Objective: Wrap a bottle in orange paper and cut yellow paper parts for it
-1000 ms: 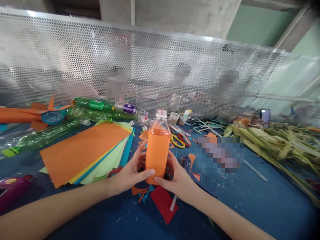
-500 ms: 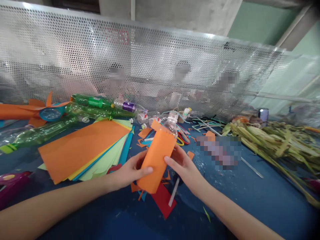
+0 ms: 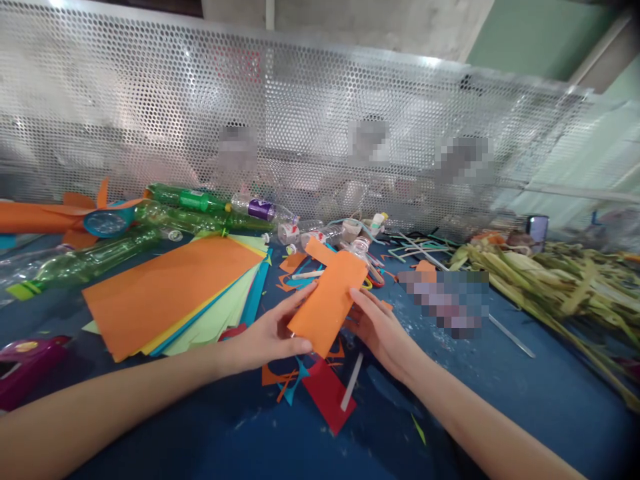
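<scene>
Red paper [image 3: 320, 390] lay on the near part of the blue table [image 3: 225, 443]. Just past it, the left hand [image 3: 267, 337] and right hand [image 3: 383, 330] had their fingers around the orange-wrapped bottle [image 3: 331, 300], its neck [image 3: 361, 245] tilted away; green bottles [image 3: 187, 200] lay farther off, near the metal mesh [image 3: 310, 100].

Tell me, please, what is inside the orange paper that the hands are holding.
A clear bottle sits in the orange paper: its neck shows at the far end, while the paper hides the rest.
</scene>
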A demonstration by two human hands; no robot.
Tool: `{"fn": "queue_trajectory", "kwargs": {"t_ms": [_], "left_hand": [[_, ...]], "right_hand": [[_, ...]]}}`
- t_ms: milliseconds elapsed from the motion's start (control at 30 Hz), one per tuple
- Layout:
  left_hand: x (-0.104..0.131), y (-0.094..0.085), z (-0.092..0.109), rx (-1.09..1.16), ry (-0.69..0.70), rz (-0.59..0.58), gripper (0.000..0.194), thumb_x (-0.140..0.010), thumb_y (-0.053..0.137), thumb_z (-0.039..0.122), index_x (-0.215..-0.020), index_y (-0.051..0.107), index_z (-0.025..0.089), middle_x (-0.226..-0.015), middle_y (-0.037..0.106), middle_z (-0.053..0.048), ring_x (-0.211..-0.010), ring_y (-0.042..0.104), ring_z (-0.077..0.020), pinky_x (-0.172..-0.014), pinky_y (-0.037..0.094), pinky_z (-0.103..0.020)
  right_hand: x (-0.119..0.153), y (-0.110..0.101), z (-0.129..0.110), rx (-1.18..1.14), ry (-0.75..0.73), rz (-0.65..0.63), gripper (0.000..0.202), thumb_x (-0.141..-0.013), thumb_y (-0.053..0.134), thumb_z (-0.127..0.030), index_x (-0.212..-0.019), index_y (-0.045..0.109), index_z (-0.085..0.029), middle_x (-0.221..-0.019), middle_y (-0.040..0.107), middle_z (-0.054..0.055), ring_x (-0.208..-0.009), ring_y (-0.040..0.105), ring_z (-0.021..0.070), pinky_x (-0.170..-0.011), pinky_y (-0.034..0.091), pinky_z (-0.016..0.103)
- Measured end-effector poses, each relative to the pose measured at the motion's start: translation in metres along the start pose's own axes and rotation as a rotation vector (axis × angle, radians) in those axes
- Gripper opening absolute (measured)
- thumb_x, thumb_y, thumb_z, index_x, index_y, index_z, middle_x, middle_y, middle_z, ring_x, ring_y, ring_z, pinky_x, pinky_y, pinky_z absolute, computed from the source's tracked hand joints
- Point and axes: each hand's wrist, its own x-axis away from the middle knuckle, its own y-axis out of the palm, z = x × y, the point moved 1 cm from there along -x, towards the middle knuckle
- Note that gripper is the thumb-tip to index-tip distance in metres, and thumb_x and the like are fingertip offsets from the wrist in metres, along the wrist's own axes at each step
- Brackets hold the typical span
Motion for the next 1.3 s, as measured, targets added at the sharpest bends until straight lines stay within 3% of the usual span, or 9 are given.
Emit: {"fn": "queue_trajectory", "kwargs": {"t_ms": [267, 700, 933, 1033, 1300], "left_hand": [[0.0, -0.005, -0.009, 0.052, 0.021, -0.052, 0.075, -0.072, 0.07, 0.027, -0.135, 0.031, 0.035, -0.147, 0.022, -0.004, -0.13, 0.027, -0.0318, -0.103, 0.033, -0.044], [-0.001, -0.002, 0.0, 0.002, 0.013, -0.015, 0.07, -0.071, 0.069, 0.03, -0.133, 0.037, 0.033, -0.146, 0.024, -0.005, -0.129, 0.027, -0.0342, -0.103, 0.031, -0.047], [0.002, 0.003, 0.01, 0.017, -0.081, -0.045, 0.077, -0.079, 0.062, 0.025, -0.139, 0.014, 0.034, -0.135, 0.04, -0.01, -0.12, 0.044, -0.028, -0.098, 0.039, -0.044], [0.002, 0.002, 0.008, -0.009, -0.096, -0.039, 0.079, -0.081, 0.059, 0.027, -0.14, 0.008, 0.033, -0.135, 0.039, -0.011, -0.12, 0.044, -0.0272, -0.097, 0.039, -0.043], [0.003, -0.002, 0.001, -0.188, -0.071, 0.022, 0.075, -0.079, 0.061, 0.029, -0.139, 0.017, 0.032, -0.145, 0.025, -0.006, -0.127, 0.033, -0.0278, -0.103, 0.033, -0.043]], "right_hand": [[-0.003, 0.0, 0.002, -0.01, 0.019, 0.035, 0.04, -0.072, 0.068, -0.036, -0.11, 0.06, -0.026, -0.11, 0.064, 0.003, -0.106, 0.056, 0.0206, -0.081, 0.051, 0.031], [-0.002, 0.0, 0.006, -0.007, -0.005, 0.018, 0.039, -0.074, 0.066, -0.037, -0.11, 0.059, -0.026, -0.118, 0.06, 0.002, -0.111, 0.052, 0.0218, -0.083, 0.05, 0.032], [0.002, 0.005, 0.0, -0.009, -0.071, 0.018, 0.041, -0.069, 0.07, -0.033, -0.108, 0.06, -0.025, -0.109, 0.064, 0.003, -0.104, 0.057, 0.0224, -0.086, 0.049, 0.036], [0.005, 0.008, -0.003, 0.004, -0.081, -0.015, 0.045, -0.071, 0.069, -0.031, -0.113, 0.056, -0.027, -0.11, 0.064, 0.002, -0.101, 0.058, 0.0214, -0.086, 0.048, 0.037], [0.009, 0.007, -0.003, 0.018, -0.125, -0.061, 0.044, -0.075, 0.065, -0.035, -0.117, 0.052, -0.031, -0.117, 0.06, 0.0, -0.103, 0.057, 0.0207, -0.082, 0.05, 0.035]]}}
